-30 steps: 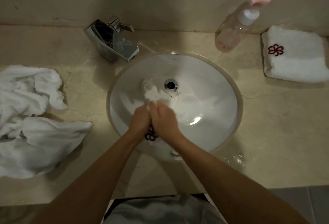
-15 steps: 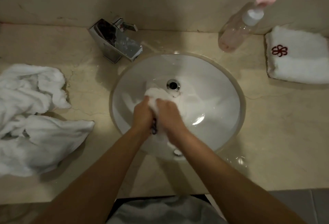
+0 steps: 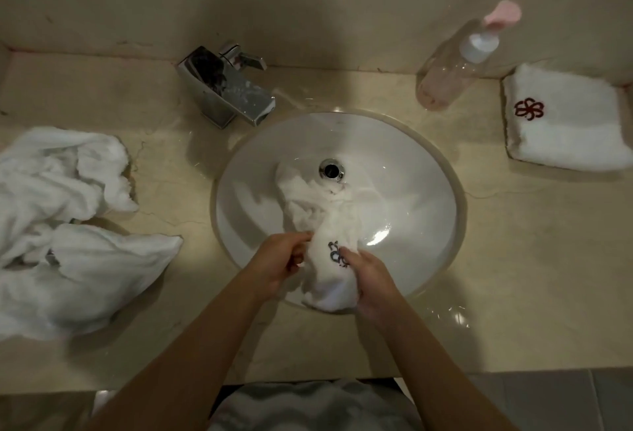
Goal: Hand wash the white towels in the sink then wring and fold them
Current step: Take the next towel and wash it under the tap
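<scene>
Risk: wet towel point(image 3: 329, 259) drapes over the near rim of the sink point(image 3: 411, 163); water may run onto the counter point(image 3: 513, 259) if lifted unwrung. Left hand point(image 3: 279, 261) pinches its left edge, fingers curled. Right hand point(image 3: 371, 285) grips its right side. Both forearms angle inward.

The wet towel point(image 3: 329, 225) in the middle of the frame is white with a dark flower-like emblem stitched on it. The sink point(image 3: 411, 170) is glossy white with a chrome drain point(image 3: 331, 169). The desk point(image 3: 513, 259) is beige marble with thin darker veins. At right, the folded towel point(image 3: 565, 122) is white with a dark red flower emblem. The bottle point(image 3: 455, 67) is clear pinkish with a pink top. The crumpled towels point(image 3: 68, 225) at left are plain white. The faucet point(image 3: 226, 88) is mirror chrome.
</scene>
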A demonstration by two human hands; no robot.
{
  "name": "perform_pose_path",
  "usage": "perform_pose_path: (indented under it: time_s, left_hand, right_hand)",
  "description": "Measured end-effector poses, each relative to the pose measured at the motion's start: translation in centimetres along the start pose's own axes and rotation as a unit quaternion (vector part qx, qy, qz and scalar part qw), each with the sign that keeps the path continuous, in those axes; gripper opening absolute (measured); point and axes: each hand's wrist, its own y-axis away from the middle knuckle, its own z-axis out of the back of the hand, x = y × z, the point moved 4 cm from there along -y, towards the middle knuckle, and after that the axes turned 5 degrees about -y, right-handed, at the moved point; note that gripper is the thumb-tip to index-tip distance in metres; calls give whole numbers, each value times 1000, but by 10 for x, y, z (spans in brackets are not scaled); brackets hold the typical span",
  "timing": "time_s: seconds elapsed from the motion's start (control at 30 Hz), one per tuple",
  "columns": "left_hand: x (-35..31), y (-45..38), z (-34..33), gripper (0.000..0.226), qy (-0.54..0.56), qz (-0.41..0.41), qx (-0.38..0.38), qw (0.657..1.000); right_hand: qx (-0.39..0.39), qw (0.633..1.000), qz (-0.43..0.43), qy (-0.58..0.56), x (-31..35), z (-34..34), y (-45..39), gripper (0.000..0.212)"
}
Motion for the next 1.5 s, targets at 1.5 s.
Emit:
perform_pose_path:
  time_s: [1.5]
  left_hand:
    - [-53,20,-14,41,-62,-176,-137,973]
  right_hand:
    - [-132,913,250,295,40,-86,-18,41]
